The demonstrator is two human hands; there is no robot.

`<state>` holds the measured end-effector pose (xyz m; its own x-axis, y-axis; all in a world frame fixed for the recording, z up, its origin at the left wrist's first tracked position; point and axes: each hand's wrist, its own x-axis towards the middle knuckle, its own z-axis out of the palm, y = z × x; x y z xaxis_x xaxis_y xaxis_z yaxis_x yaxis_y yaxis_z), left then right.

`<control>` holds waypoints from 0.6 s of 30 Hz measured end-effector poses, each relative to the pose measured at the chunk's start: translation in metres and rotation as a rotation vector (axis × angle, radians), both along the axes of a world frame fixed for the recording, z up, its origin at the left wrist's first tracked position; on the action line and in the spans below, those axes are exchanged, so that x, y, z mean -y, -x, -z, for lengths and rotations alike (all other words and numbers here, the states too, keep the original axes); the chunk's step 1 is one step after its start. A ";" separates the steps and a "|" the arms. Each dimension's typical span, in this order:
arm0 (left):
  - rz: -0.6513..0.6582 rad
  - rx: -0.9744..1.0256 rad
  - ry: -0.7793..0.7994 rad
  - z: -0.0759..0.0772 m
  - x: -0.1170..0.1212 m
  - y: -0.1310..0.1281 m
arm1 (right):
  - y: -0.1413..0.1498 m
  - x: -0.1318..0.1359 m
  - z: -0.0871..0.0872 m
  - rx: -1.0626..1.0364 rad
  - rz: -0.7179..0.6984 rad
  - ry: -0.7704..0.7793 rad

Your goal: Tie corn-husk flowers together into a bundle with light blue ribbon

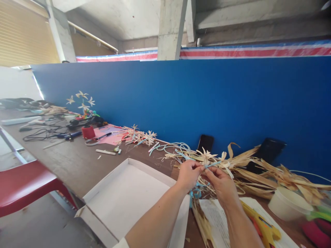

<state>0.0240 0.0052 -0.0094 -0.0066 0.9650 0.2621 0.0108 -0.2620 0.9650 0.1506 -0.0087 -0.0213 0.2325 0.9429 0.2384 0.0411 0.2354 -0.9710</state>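
My left hand (188, 174) and my right hand (221, 184) meet over the table, both pinched closed on a small pale straw flower (207, 156) wound with a light blue strip (213, 164). More blue strip (196, 193) hangs below my hands. Dried husk leaves (261, 174) lie in a heap just behind and to the right of them.
A shallow white box lid (103, 191) sits at the table's front left. A yellow glue gun (261, 225), a white cup (288, 203), two black phones (205, 143) against the blue partition (181, 100), finished straw flowers (137, 136), a red spool (88, 132) and a red chair (23, 184) surround them.
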 end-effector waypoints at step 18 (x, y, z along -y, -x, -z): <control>0.050 0.057 0.039 0.004 -0.003 -0.002 | -0.002 0.001 -0.001 0.339 0.127 0.044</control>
